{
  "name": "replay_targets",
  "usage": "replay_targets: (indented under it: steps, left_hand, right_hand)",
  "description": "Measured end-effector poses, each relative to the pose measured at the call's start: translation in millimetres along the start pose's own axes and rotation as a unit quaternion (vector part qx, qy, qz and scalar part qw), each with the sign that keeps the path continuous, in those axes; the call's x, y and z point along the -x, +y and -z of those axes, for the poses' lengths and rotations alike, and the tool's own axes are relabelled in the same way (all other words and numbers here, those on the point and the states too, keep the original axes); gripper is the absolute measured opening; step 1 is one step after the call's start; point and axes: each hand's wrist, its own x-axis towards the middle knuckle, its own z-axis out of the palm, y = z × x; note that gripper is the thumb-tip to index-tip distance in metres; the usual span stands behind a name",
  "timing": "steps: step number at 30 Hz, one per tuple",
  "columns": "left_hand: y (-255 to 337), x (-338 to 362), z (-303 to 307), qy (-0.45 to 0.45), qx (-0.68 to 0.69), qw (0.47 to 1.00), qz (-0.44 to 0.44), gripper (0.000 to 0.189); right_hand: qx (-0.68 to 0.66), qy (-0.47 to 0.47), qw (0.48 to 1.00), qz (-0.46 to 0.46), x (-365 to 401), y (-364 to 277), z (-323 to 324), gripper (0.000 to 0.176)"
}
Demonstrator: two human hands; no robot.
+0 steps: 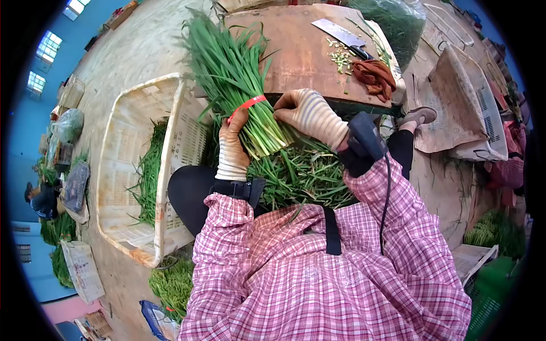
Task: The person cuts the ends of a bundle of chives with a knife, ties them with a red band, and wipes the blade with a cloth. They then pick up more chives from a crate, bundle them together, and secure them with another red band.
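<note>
A bunch of garlic chives (230,68) with a red band (248,105) around its stems is in my left hand (232,142). The leaves point up and away, and the pale cut stems face me. My right hand (311,116), in a striped glove with bare fingertips, is closed in a pinch beside the stems, close to the band. Whatever its fingertips hold, if anything, is too small to make out. Loose green leaves (307,176) lie heaped in my lap, below both hands.
Ahead stands a wooden board (296,51) with a cleaver (340,33), chopped stem ends (340,58) and a brown cloth (373,78). On the left is a white crate (165,170) with loose chives. Another crate (497,119) stands right. People sit at both far sides.
</note>
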Motion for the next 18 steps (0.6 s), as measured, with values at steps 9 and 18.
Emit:
replay_targets:
  steps: [9, 18]
  left_hand:
    - [-9, -5, 8, 0.028, -0.022, 0.999, 0.005, 0.055]
    - [-2, 9, -28, 0.069, -0.174, 0.977, -0.104, 0.056]
  right_hand:
    - [-0.146, -0.132, 0.976, -0.095, 16, -13, 26, 0.026]
    - [0.001, -0.032, 0.999, 0.025, 56, 67, -3, 0.064]
